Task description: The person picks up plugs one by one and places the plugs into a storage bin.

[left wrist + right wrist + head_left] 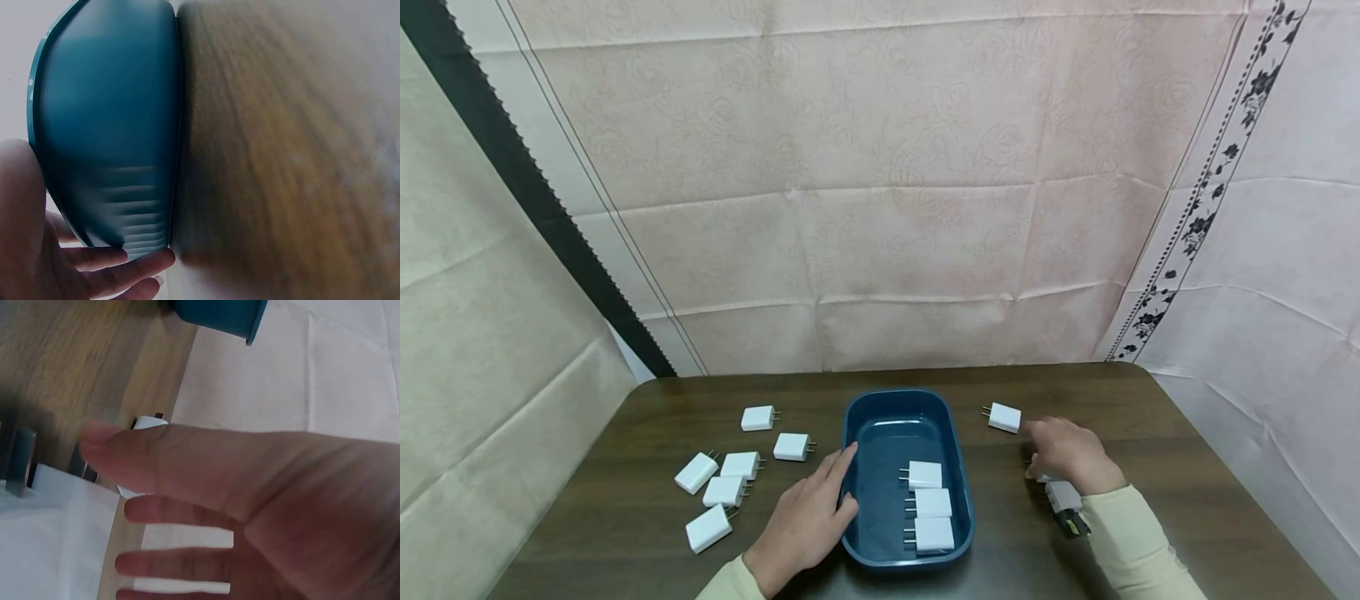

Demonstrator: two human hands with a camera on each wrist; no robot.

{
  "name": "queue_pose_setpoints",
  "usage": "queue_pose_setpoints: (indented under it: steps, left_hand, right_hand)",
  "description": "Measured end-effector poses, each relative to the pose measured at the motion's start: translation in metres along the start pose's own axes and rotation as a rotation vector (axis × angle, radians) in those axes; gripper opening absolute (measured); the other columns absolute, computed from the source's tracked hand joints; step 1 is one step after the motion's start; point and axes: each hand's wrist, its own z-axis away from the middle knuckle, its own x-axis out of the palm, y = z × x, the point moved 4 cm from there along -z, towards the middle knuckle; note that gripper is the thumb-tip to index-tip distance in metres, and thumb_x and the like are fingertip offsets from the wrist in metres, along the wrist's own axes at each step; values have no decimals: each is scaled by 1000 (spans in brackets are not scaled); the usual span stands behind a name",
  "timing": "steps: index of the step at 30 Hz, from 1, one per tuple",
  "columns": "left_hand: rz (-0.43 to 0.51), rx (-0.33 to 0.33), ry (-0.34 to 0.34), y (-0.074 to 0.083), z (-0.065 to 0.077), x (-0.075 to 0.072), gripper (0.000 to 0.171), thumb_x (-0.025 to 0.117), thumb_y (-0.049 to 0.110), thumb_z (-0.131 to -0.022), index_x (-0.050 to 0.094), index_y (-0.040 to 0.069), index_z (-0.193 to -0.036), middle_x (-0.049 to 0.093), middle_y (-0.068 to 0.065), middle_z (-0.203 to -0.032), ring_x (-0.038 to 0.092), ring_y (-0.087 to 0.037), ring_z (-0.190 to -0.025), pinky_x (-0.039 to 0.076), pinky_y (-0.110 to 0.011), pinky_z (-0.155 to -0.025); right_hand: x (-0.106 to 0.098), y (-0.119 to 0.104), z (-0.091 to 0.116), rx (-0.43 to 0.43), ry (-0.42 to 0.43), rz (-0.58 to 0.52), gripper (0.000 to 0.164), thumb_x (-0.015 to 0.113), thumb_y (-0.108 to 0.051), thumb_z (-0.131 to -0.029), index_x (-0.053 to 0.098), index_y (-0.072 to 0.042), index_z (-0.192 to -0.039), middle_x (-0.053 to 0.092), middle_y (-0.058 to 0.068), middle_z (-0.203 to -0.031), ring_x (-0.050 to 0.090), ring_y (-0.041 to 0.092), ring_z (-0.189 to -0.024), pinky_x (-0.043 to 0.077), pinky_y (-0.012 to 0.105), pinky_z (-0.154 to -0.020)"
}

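Note:
A deep blue tray [910, 567] stands mid-table, with three white charger plugs [932, 503] lying along its right side. My left hand [808, 512] rests against the tray's left rim, fingers extended; the left wrist view shows its fingers [125, 275] touching the outer wall. To the right of the tray, my right hand [1070, 454] reaches down over a white charger plug [1042, 477], mostly hidden beneath it. In the right wrist view the thumb and fingers are straight, with a plug [69, 506] close beside the thumb tip. Another plug [1003, 417] lies just beyond the hand.
Several more white plugs [707, 528] lie scattered on the dark wooden table [625, 500], left of the tray. A white block [1063, 497] and a black piece [1072, 524] sit by the right wrist. Pale cloth [925, 208] hangs behind the table and at its sides.

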Motion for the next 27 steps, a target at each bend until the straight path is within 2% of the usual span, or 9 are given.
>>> queue_pose_setpoints:
  steps: [4,8,18,27]
  left_hand:
    - [2,4,4,0,0,0,63,44,32,-93,30,19,-152,41,-9,-149,54,-26,-119,45,-53,-93]
    - [2,5,5,-1,0,1,63,44,32,-93,30,18,-152,41,-9,-150,53,-26,-119,44,-54,-93]
    - [2,-2,5,-1,0,1,62,44,32,-93,30,18,-152,41,-8,-149,53,-25,-119,44,-53,-94]
    - [-2,5,11,-1,0,0,62,43,32,-93,30,18,-152,41,-9,-149,54,-26,-119,44,-53,-94]
  right_hand:
    - [-1,4,4,64,-11,17,48,83,-25,-64,65,-8,-105,66,9,-95,58,24,-77,47,46,-61]
    - [1,6,4,93,-16,41,45,83,-28,-62,64,-9,-98,65,9,-88,56,24,-71,46,46,-58]
    - [5,3,3,87,-40,56,37,83,-24,-63,64,-10,-91,62,5,-82,52,23,-67,43,42,-56]
    - [8,2,1,67,-55,16,29,79,-12,-66,65,-8,-90,62,7,-82,52,23,-66,45,41,-57]
